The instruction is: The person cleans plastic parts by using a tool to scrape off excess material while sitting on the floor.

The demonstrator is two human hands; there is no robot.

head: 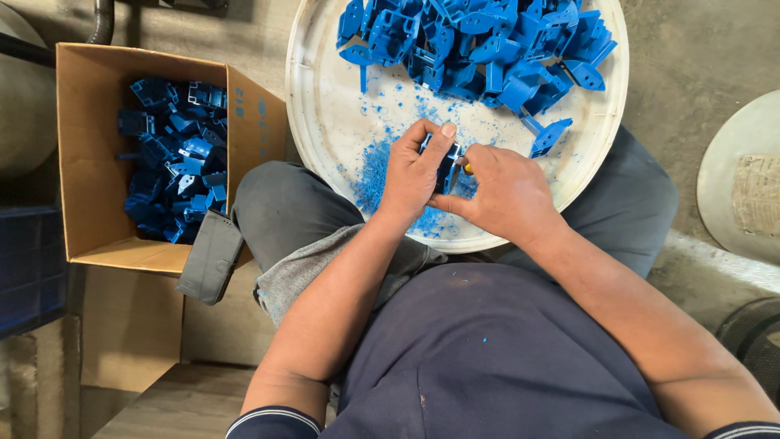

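Observation:
My left hand [413,172] grips a small blue plastic part [448,167] over a round white tray [325,122] that rests on my lap. My right hand [505,195] is closed around a small tool with a yellow bit [467,169] showing, pressed against the same part. A heap of blue plastic parts [479,45] fills the tray's far side. Blue shavings [375,172] lie on the tray just left of my hands and under them.
An open cardboard box [89,154] at my left holds several more blue parts [175,158]. A dark blue crate [28,268] sits at the far left edge. A round pale lid [743,187] lies on the concrete floor at the right.

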